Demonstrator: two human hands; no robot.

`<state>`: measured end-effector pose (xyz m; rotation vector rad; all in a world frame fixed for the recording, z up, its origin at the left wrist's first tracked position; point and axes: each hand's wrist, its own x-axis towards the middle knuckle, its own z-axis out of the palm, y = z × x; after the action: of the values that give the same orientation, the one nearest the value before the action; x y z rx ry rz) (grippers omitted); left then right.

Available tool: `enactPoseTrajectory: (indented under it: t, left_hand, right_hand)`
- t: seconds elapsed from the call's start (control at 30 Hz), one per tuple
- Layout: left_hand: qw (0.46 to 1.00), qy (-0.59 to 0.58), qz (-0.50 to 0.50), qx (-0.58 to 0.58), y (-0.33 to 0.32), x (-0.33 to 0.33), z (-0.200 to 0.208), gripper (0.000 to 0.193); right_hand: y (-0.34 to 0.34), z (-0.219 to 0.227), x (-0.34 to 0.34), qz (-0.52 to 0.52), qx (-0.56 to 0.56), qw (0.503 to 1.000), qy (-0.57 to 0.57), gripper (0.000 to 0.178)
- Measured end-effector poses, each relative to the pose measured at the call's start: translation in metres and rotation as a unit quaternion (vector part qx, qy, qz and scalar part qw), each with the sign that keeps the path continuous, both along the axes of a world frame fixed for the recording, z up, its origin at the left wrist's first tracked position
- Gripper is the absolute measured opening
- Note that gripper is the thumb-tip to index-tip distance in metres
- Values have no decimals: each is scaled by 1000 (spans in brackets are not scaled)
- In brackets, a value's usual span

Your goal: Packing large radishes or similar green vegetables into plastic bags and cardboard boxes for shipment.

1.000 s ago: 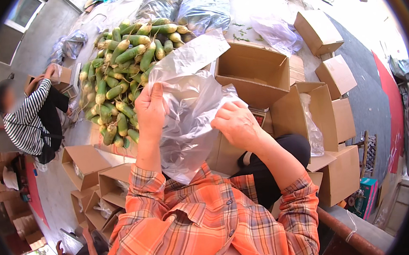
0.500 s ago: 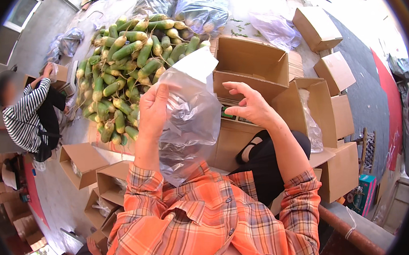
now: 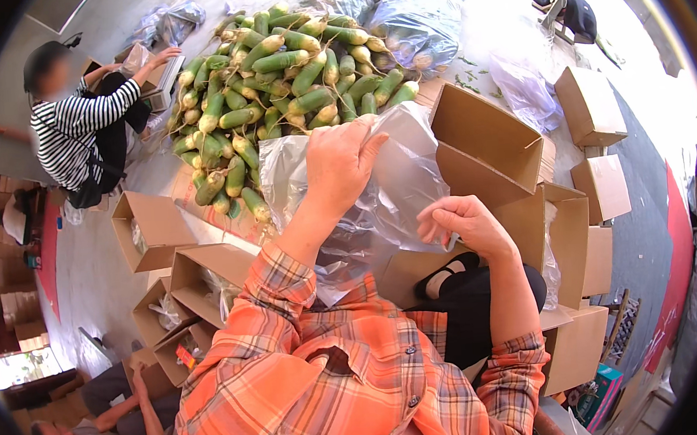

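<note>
A clear plastic bag hangs spread in front of my chest. My left hand is closed on its upper edge, knuckles up and thumb toward the right. At the bag's right side is my right hand, its fingers curled and smeared by motion; whether they pinch the film cannot be made out. Beyond the bag lies a large heap of green radishes with pale tips. An open cardboard box stands just right of the bag, beyond my right hand.
More cardboard boxes stand on the right, and open boxes on the left, some with plastic inside. Filled plastic sacks lie behind the heap. A person in stripes sits far left; another person is at lower left.
The bag is spread wider, with my left hand now over its upper edge. My right hand has dropped to the bag's side, fingers curling in. The whole view has shifted, showing more of the lower-left person.
</note>
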<state>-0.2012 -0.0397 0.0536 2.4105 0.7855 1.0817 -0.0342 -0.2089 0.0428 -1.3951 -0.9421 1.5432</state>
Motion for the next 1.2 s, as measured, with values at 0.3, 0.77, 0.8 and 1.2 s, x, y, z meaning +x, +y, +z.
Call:
enactPoseTrajectory:
  t: [0.3, 0.77, 0.8, 1.2]
  left_hand:
    - [999, 35, 19, 8, 4, 0, -10, 32]
    - [646, -132, -206, -723, -92, -1, -41, 33]
    - [655, -135, -202, -716, -94, 1, -51, 24]
    - [560, -264, -161, -769, -74, 1, -59, 8]
  right_hand:
    - [3, -6, 8, -37, -22, 998, 40, 19]
    - [5, -33, -16, -144, 29, 984, -96, 21]
    - [1, -44, -17, -148, 33, 980, -129, 21]
    - [-2, -20, -1, -209, 20, 973, -101, 21]
